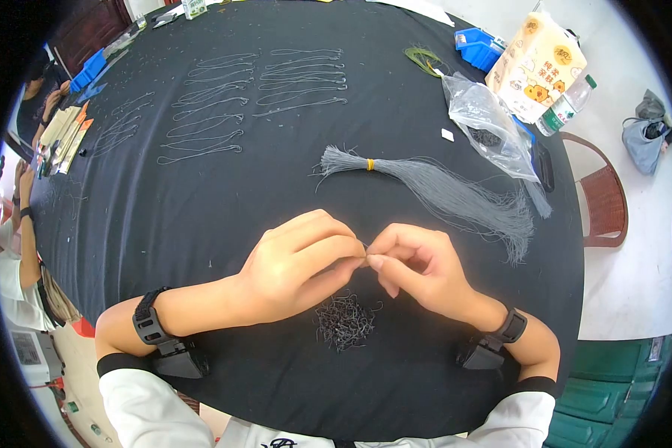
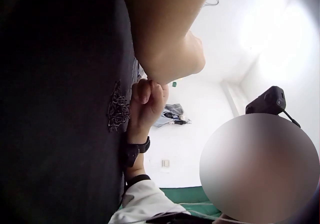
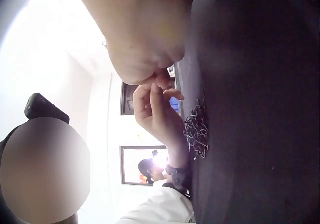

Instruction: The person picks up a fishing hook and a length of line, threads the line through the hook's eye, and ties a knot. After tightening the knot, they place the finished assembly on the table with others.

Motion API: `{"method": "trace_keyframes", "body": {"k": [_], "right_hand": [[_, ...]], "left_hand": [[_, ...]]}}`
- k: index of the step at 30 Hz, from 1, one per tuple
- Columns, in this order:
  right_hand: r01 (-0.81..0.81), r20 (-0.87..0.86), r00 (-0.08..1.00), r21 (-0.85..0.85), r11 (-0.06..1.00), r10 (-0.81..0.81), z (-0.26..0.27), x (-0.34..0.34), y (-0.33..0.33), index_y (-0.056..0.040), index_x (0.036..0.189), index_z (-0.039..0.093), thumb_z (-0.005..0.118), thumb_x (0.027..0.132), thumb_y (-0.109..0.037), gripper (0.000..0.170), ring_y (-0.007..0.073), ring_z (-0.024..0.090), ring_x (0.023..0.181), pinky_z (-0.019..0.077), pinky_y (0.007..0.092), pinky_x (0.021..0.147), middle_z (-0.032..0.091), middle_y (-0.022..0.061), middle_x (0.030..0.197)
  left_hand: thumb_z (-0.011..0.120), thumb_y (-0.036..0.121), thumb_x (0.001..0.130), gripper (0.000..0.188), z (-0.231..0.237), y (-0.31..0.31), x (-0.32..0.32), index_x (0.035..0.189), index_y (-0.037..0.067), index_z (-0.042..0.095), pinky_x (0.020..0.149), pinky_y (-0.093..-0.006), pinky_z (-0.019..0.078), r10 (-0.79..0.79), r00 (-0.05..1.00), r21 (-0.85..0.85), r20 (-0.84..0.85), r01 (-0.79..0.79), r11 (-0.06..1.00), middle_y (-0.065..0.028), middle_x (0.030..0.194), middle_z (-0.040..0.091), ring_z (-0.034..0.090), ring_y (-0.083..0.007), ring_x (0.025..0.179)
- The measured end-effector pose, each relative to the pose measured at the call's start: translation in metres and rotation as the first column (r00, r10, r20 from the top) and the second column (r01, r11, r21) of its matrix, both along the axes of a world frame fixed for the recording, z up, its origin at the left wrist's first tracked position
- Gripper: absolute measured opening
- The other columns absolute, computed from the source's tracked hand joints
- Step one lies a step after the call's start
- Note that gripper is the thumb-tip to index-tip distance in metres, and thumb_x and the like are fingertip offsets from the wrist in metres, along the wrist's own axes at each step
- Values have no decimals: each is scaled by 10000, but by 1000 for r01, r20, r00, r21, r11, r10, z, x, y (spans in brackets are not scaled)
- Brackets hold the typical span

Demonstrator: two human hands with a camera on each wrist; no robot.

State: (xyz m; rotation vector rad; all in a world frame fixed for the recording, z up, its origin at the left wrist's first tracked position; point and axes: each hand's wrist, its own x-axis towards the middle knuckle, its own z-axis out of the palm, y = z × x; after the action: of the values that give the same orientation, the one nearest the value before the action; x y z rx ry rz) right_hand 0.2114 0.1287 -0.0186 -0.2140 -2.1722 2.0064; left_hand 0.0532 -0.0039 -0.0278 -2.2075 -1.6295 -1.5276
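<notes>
Both hands meet fingertip to fingertip over the dark cloth. The left hand point(image 1: 299, 261) pinches something thin and dark between thumb and forefinger; the right hand point(image 1: 425, 272) pinches at the same spot. What they hold is mostly hidden by the fingers. Just below them lies a tangled pile of small dark hooks or wire pieces point(image 1: 345, 321), seen also beside the hands in the left wrist view point(image 2: 118, 109) and the right wrist view point(image 3: 197, 129). Beyond the right hand lies a bundle of grey strands point(image 1: 440, 190) tied with a yellow band point(image 1: 370, 164).
Looped grey strands point(image 1: 209, 118) lie in rows at the back left and centre. At the back right are a plastic bag point(image 1: 485, 127), a tissue pack point(image 1: 536, 67), a bottle point(image 1: 567, 106) and a blue bin point(image 1: 479, 49). Other people sit at the left edge.
</notes>
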Motion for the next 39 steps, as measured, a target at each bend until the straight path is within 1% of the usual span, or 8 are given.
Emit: {"method": "trace_keyframes", "body": {"k": [2,5,11,19,22,25,31,39], "right_hand": [[14,46,999,-151,988,-7,2,-2,-1,4,917,582,539,922,-80,94,8,428,541,305,184,479,502,-49,613],[-16,84,996,-255,967,38,-1,-1,3,7,931,584,541,927,-103,118,4,376,532,267,188,469,472,-65,618],[-12,147,987,-314,949,62,4,-1,5,7,938,587,561,921,-119,129,0,336,517,232,194,458,450,-77,596],[11,157,987,-259,966,31,10,0,2,-3,901,589,565,917,-107,108,-14,322,500,210,197,448,437,-91,573],[27,146,989,-199,980,2,11,1,1,-4,895,587,562,917,-96,97,-23,324,506,211,193,452,444,-94,582],[28,122,993,-178,984,-7,9,3,1,-5,888,585,563,916,-88,90,-32,325,518,214,188,460,450,-97,592],[21,109,994,-126,992,-8,8,2,-1,1,880,579,564,915,-83,93,-32,331,533,216,186,472,454,-98,600],[15,140,990,-138,990,4,7,2,1,5,909,591,562,917,-92,102,-24,344,535,228,193,473,469,-82,603]], "left_hand": [[695,-90,671,227,1,-1,0,863,9,621,522,-250,477,0,1000,-23,26,1,1000,-86,836,607,587,-177,686],[688,-93,674,225,2,-1,-1,862,8,619,517,-245,478,-2,999,-33,36,3,999,-85,838,609,586,-173,688],[685,-95,673,225,2,0,-1,863,5,617,513,-246,475,-9,1000,-9,23,10,1000,-87,835,607,584,-173,684],[686,-85,679,219,2,-1,0,867,3,615,533,-250,464,-30,999,-45,31,32,998,-90,833,606,577,-167,669],[698,-64,683,217,5,-4,1,871,7,617,535,-252,463,-13,994,-141,111,29,990,-89,836,609,576,-165,666],[712,-46,680,219,6,-4,2,871,9,619,533,-256,462,-32,990,-143,139,52,988,-89,836,611,575,-166,664],[694,-70,692,202,1,-1,0,860,7,615,538,-255,470,-34,999,-51,15,35,998,-83,832,611,576,-171,665],[668,-76,720,172,3,-3,2,860,8,612,537,-251,475,-12,994,-129,109,26,991,-83,825,611,581,-165,661]]}}
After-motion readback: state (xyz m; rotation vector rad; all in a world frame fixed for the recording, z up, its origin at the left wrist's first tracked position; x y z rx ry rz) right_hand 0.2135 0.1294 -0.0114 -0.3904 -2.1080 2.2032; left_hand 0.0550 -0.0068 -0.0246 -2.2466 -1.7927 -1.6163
